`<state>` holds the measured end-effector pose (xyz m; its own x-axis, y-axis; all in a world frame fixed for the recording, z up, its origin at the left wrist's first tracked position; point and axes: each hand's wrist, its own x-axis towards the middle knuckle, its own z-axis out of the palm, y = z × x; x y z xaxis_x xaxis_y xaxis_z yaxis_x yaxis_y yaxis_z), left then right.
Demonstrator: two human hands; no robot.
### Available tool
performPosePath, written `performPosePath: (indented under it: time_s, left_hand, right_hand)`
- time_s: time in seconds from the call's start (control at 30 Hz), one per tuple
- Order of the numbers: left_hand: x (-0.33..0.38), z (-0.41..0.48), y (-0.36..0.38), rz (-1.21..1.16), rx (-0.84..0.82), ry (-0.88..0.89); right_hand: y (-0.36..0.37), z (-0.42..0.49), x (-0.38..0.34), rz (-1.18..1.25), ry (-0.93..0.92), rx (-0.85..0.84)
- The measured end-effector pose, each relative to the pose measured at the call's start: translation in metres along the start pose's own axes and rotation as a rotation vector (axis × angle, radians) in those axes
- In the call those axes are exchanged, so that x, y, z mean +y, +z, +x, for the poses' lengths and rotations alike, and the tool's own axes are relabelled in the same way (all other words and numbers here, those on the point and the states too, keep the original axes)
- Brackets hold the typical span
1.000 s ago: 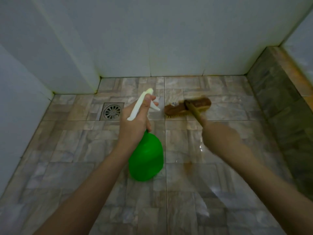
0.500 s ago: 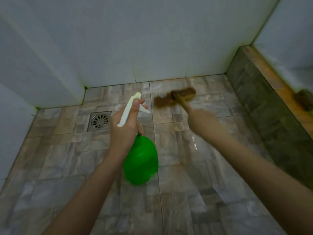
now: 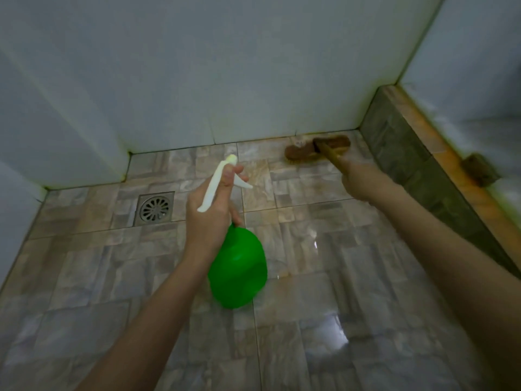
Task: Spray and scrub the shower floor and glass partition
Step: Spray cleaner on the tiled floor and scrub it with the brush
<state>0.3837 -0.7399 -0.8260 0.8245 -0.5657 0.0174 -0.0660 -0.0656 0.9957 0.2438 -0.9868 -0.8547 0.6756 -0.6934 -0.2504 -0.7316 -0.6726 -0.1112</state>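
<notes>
Bottle (image 3: 238, 266) in left hand (image 3: 208, 221), opaque green.

Both bare forearms reach forward and down from the bottom edge of the view. The left hand (image 3: 210, 218) sits near the middle with its back turned up and the wrist bent slightly, its fingers curled round the neck of a spray bottle (image 3: 238, 272). The right hand (image 3: 363, 179) (somewhat blurred) is stretched farther ahead and to the right, the arm nearly straight and the fist closed round a brush handle (image 3: 332, 158).
</notes>
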Motion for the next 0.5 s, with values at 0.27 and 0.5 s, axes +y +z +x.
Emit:
performPosePath:
  time_s: [0.27, 0.5]
  left_hand:
    - [0.002, -0.003, -0.001, -0.012, -0.017, 0.017]
    - [-0.003, -0.005, 0.001, -0.003, -0.038, 0.022]
  right_hand:
    - [-0.014, -0.083, 0.014, -0.079, 0.072, -0.293]
    - [-0.018, -0.004, 0.032, -0.015, 0.036, -0.009]
